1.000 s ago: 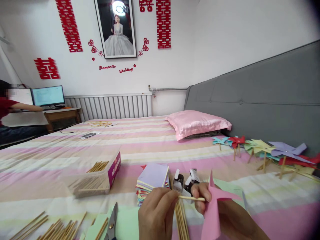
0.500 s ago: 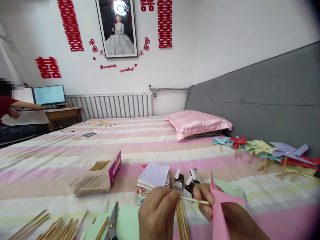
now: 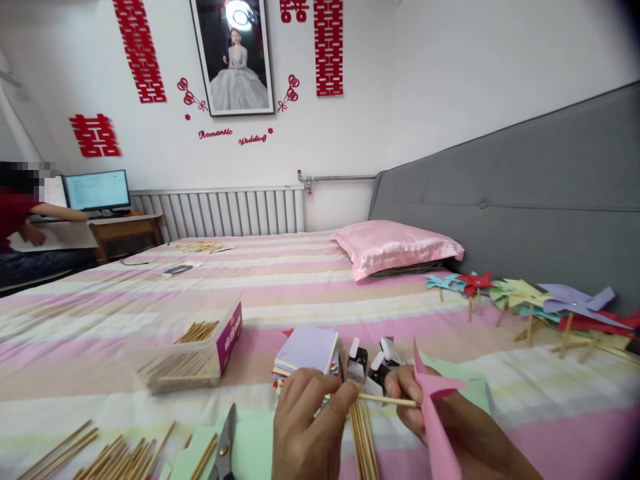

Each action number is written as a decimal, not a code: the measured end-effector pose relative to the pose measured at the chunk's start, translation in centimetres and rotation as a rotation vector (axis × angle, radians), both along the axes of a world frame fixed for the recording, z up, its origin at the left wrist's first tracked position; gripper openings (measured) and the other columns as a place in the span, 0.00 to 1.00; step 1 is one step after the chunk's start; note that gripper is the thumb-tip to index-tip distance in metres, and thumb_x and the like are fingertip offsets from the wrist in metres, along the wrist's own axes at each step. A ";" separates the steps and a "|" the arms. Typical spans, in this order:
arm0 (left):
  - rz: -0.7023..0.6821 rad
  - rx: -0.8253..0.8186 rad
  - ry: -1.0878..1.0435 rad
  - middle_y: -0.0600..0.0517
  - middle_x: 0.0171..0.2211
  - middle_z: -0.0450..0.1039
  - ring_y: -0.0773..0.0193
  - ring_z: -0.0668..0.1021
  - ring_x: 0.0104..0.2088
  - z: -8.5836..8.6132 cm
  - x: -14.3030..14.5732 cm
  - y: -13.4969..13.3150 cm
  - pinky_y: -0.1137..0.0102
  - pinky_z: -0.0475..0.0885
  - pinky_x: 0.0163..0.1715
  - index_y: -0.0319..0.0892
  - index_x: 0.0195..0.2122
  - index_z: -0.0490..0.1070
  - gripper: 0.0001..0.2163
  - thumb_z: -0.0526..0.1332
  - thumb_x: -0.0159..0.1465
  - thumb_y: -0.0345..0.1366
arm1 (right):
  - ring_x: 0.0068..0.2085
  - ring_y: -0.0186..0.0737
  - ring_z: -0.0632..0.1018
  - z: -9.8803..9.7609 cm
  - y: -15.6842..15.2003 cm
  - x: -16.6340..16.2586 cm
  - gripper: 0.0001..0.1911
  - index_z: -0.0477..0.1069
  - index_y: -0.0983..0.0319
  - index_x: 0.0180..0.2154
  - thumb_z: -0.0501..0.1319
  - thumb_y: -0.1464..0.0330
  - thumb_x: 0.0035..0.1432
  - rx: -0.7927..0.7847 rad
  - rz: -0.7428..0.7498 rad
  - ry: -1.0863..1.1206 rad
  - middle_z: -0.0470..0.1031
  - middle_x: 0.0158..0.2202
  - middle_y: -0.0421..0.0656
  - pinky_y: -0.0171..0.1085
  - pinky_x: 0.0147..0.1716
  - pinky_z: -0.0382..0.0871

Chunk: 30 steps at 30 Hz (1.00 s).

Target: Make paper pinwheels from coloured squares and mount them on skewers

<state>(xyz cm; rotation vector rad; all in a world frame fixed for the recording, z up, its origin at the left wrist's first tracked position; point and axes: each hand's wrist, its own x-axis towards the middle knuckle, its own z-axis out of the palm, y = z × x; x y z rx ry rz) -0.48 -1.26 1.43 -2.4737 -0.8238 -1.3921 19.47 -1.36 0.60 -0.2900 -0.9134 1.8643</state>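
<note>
A thin wooden stick [image 3: 387, 399] runs level between my two hands. Its left end is pinched by my left hand [image 3: 313, 420], thumb against the fingers. My right hand [image 3: 407, 400] grips a pink paper pinwheel [image 3: 434, 420] around its centre, where the stick's right end meets it; the exact joint is hidden by the fingers and paper. Under the hands lies a bundle of wooden sticks [image 3: 364, 440]. Behind my left hand rises a stack of coloured paper squares [image 3: 307, 347]. Small black-and-white boxes [image 3: 377, 373] sit just beyond the stick.
Scissors [image 3: 225, 443] lie on green paper [image 3: 255, 443] at the front, beside loose sticks [image 3: 120, 460]. A clear plastic box [image 3: 185, 373] holds more sticks. Finished pinwheels [image 3: 575, 300] line the grey headboard [image 3: 525, 193]. A pink pillow [image 3: 395, 247] lies behind. Another person [image 3: 20, 213] sits at a desk.
The pink pinwheel has turned slightly and shifted a little left. My left hand has moved slightly left, its fingers spreading a bit around the stick's end.
</note>
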 end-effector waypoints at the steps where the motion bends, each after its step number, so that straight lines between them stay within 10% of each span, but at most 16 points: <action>1: -0.011 0.003 0.004 0.47 0.31 0.70 0.62 0.68 0.33 0.0 -0.1 0.0 0.67 0.65 0.32 0.38 0.43 0.68 0.15 0.57 0.55 0.19 | 0.22 0.24 0.68 0.3 -0.1 0.0 0.10 0.73 0.66 0.24 0.70 0.67 0.41 -0.022 0.000 -0.007 0.71 0.31 0.41 0.24 0.23 0.60; 30: -0.072 -0.464 -0.318 0.51 0.26 0.67 0.65 0.70 0.29 -2.0 1.7 0.6 0.73 0.64 0.29 0.42 0.36 0.73 0.08 0.55 0.60 0.29 | 0.22 0.28 0.71 3.7 -0.9 -0.7 0.04 0.76 0.63 0.26 0.69 0.71 0.43 -0.244 -0.122 -0.159 0.74 0.21 0.38 0.25 0.24 0.66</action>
